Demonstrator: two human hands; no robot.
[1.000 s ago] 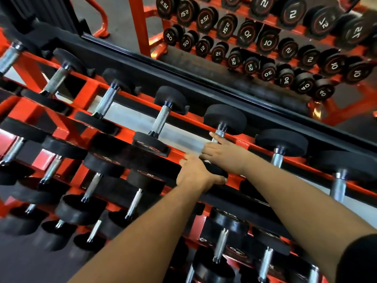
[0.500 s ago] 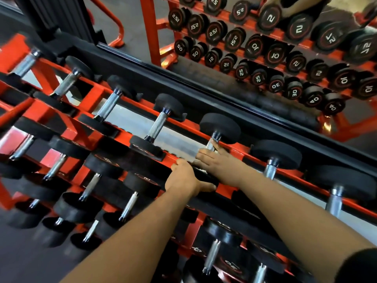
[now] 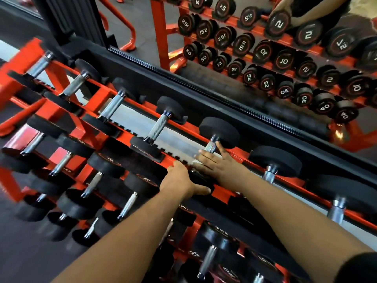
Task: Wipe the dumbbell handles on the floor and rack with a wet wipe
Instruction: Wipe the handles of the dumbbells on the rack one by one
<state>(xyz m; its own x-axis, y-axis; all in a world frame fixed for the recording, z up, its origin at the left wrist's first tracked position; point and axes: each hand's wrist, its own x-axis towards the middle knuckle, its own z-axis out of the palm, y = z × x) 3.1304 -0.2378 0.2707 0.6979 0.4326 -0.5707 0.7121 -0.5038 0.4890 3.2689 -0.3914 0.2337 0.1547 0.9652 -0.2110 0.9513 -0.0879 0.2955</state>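
Both forearms reach forward over the orange rack [image 3: 228,193]; the left hand [image 3: 179,180] curls over the near black head of a top-row dumbbell [image 3: 219,131], thumb splayed along its side; the right hand [image 3: 218,165] lies over that dumbbell's handle [image 3: 210,147] — fingers nearly straight, spread leftward (a sliver of pale wipe [image 3: 196,161] shows beneath them) — just beside the left hand.
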